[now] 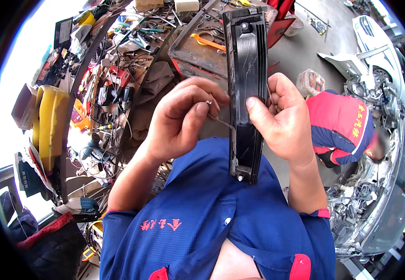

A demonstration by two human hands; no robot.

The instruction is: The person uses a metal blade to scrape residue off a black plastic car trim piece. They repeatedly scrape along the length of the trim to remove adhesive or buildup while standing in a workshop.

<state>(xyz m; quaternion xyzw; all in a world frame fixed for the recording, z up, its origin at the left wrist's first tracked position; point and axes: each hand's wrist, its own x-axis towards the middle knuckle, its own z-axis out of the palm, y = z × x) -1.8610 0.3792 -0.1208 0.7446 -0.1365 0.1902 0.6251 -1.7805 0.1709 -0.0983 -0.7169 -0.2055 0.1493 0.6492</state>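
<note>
A long black plastic part (pixel 247 60), with ribbed edges and a small bright fastener near each end, stands almost upright in front of my chest. My right hand (pixel 284 121) is closed on its right edge, with the thumb on the front face and the fingers behind. On the other side my left hand (pixel 181 116) pinches a thin greyish strand (pixel 223 123) between thumb and forefinger. A small end pokes out above the thumb, while the strand's lower stretch runs to the part's left edge. What the strand is made of I cannot make out.
Shelves at left are heaped with hand tools and cables (pixel 113 88), beside a yellow object (pixel 53 126). A worktop (pixel 198 58) carries an orange tool (pixel 208 42). At right, a person in a red and blue jacket (pixel 335 119) bends over an opened car (pixel 394 172).
</note>
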